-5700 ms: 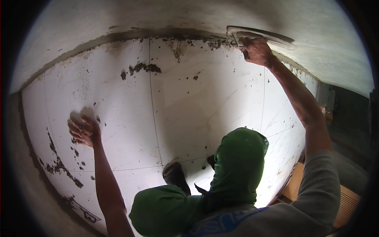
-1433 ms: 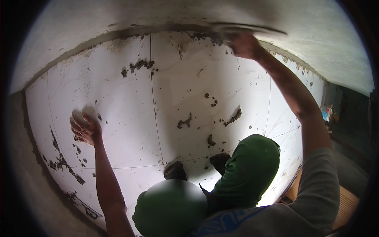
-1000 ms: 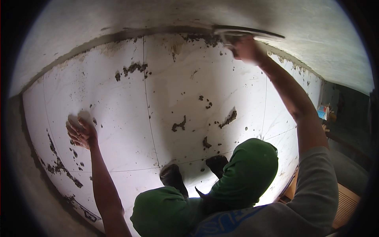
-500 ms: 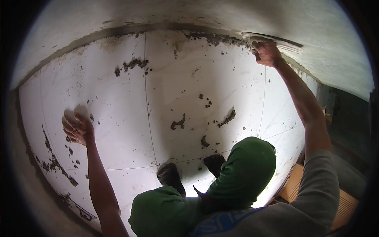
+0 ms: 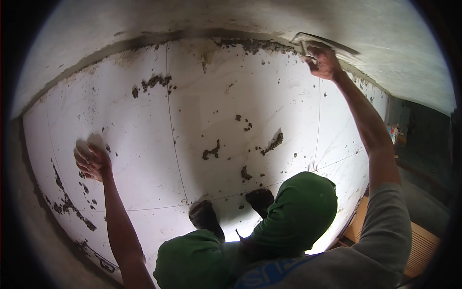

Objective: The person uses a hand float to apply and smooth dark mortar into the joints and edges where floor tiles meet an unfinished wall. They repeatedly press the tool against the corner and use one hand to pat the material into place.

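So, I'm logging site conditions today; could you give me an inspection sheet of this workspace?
Surface: white tiles with dark lines between them, spattered in many places.
Job's things: a trowel, at the grey wall.
Clutter: dark clumps scattered over the tiles; small items at far right, too small to identify.
Hands: right hand grips the trowel; left hand is open at the tiles, contact unclear.
Cables: nothing seen.
Surroundings: ridged tan board at lower right; dim area above it.
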The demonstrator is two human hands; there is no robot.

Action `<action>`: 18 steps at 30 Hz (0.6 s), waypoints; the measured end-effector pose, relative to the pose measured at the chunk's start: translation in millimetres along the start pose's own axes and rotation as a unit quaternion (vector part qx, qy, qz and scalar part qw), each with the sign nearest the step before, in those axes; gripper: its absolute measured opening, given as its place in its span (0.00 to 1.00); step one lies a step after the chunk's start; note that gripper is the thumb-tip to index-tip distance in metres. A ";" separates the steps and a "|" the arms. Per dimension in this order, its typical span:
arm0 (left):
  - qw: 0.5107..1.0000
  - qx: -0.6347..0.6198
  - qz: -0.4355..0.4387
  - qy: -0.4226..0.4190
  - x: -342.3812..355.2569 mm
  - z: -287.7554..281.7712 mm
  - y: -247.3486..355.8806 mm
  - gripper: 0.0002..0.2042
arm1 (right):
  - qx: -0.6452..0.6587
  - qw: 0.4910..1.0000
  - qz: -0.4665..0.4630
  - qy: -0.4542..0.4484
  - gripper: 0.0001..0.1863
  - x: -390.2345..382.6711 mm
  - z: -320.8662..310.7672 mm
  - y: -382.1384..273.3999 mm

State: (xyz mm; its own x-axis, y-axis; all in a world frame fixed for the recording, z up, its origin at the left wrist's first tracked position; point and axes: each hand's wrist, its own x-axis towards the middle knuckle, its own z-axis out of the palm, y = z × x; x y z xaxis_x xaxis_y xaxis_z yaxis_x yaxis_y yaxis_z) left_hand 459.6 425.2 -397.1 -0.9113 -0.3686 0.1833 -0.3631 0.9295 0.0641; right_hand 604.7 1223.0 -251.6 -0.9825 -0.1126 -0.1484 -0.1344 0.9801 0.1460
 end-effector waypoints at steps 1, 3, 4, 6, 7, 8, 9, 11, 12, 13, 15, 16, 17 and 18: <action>1.000 0.004 0.001 0.014 0.7 1.0 -5.5 0.40 | 0.010 1.000 0.015 0.013 0.20 4.5 -3.0 -7.6; 1.000 0.005 0.000 0.022 -3.8 0.0 -16.5 0.40 | 0.067 0.995 -0.032 0.073 0.19 29.4 0.4 -28.3; 1.000 0.009 0.006 0.016 -4.6 0.1 -11.3 0.40 | 0.069 0.994 -0.018 0.085 0.20 33.6 9.7 -40.7; 1.000 0.002 0.002 0.003 -5.2 2.9 -4.5 0.40 | 0.091 0.992 -0.011 0.087 0.21 44.5 28.4 -43.8; 1.000 0.000 0.002 0.010 -3.1 4.9 -4.0 0.40 | 0.104 0.989 -0.016 0.099 0.20 48.5 36.7 -46.3; 1.000 -0.002 0.001 0.015 -1.5 7.3 -3.9 0.41 | 0.117 0.987 -0.021 0.111 0.20 51.0 45.1 -50.1; 1.000 0.005 0.003 0.015 -1.1 8.6 -6.5 0.41 | 0.136 0.988 0.009 0.073 0.19 54.2 46.6 -56.0; 1.000 0.013 0.014 0.019 0.1 10.9 -12.7 0.41 | 0.130 0.987 0.000 0.097 0.19 42.7 64.7 -76.3; 1.000 0.014 0.015 0.019 2.5 12.9 -12.8 0.41 | 0.113 0.986 -0.008 0.125 0.19 35.0 67.8 -84.6; 1.000 0.016 0.013 0.019 3.1 12.4 -16.0 0.41 | 0.194 0.964 -0.116 0.141 0.18 29.4 55.1 -94.5; 1.000 0.015 0.012 0.018 1.7 12.7 -17.1 0.41 | 0.188 0.957 -0.096 0.200 0.17 34.5 46.3 -106.2; 1.000 0.018 0.014 0.015 0.5 12.3 -15.8 0.41 | 0.177 0.963 -0.070 0.188 0.17 35.9 46.1 -101.1; 1.000 0.021 0.017 0.013 -0.7 11.6 -14.5 0.41 | 0.176 0.964 -0.067 0.189 0.17 38.3 47.3 -97.1; 0.999 0.018 0.018 0.022 2.3 9.4 -13.7 0.41 | 0.169 0.969 -0.048 0.175 0.16 48.6 47.8 -93.6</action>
State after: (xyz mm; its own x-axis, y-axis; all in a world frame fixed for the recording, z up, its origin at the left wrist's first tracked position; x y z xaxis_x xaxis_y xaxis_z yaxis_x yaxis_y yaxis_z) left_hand 460.6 411.5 -406.7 -0.9146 -0.3344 0.2274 -0.3387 0.9407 0.0208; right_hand 575.7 1133.7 -319.3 -0.9587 -0.1974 0.2049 -0.2366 0.9531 -0.1887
